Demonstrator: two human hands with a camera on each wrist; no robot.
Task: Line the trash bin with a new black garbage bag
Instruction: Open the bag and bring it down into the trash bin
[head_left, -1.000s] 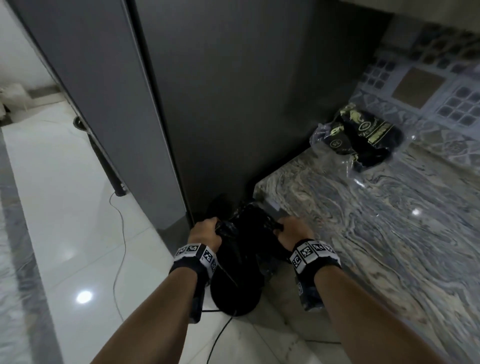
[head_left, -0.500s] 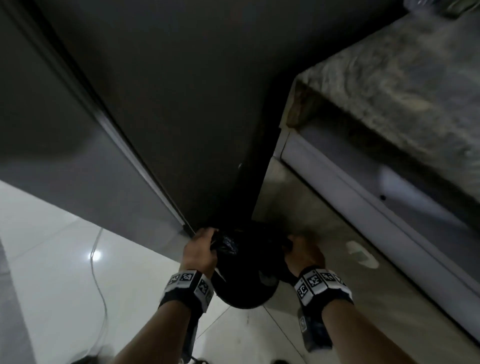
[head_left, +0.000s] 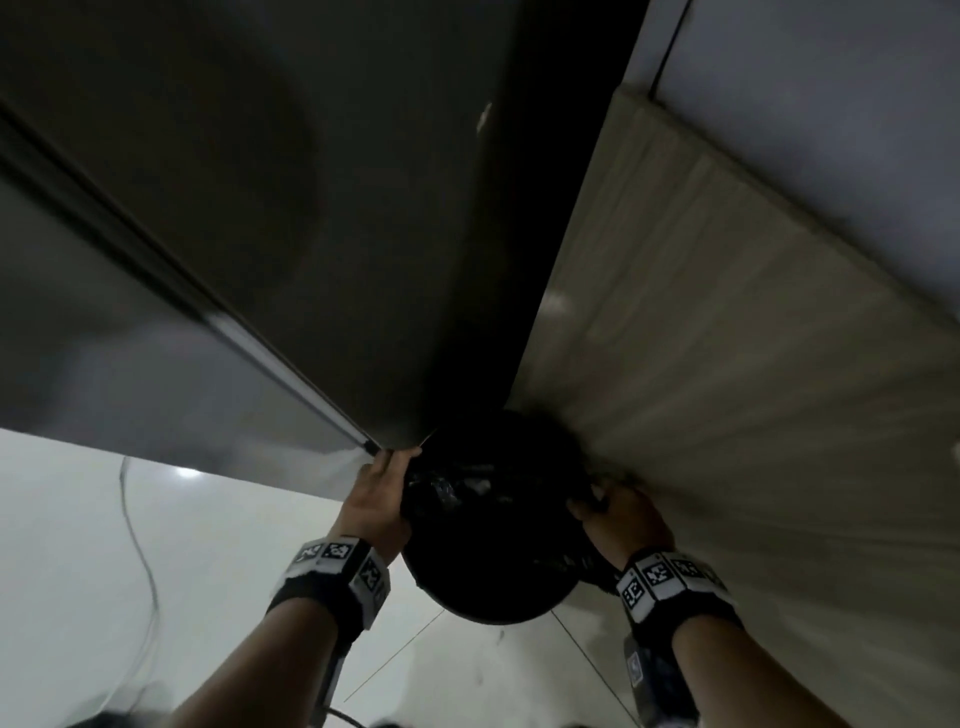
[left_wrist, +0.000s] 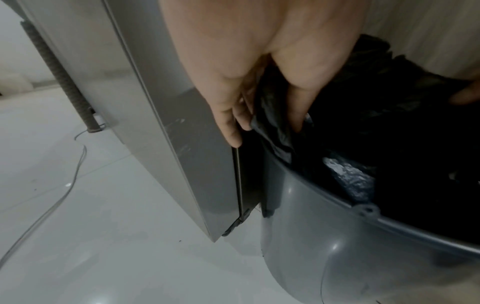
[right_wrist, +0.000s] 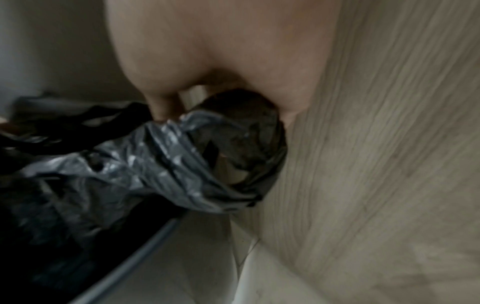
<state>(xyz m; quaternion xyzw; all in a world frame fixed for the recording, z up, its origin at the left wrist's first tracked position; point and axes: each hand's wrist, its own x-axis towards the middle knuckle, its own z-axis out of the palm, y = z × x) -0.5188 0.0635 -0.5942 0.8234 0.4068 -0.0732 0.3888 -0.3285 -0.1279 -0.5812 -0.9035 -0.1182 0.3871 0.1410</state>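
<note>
A round grey trash bin (head_left: 498, 608) (left_wrist: 337, 257) stands on the floor in the corner between the fridge and the cabinet. A black garbage bag (head_left: 467, 493) (left_wrist: 363, 133) (right_wrist: 145, 160) sits inside it, its mouth bunched up at the rim. My left hand (head_left: 382, 499) (left_wrist: 259, 115) pinches the bag's edge at the left rim, thumb inside, fingers outside. At the right rim my right hand (head_left: 610, 512) (right_wrist: 221, 115) grips a gathered fold of the bag close against the cabinet side. The bin's bottom is hidden by the bag.
A grey fridge (head_left: 260, 234) (left_wrist: 182, 144) stands tight against the bin's left. A wood-grain cabinet panel (head_left: 727, 364) (right_wrist: 389, 144) closes in the right. A cable (head_left: 140, 545) (left_wrist: 52, 205) trails over the white tiled floor (head_left: 130, 597) on the left.
My head has dropped lower and closer, so the counter top has left view. Both hands have gone down with the bag to the bin's rim, still holding its edges.
</note>
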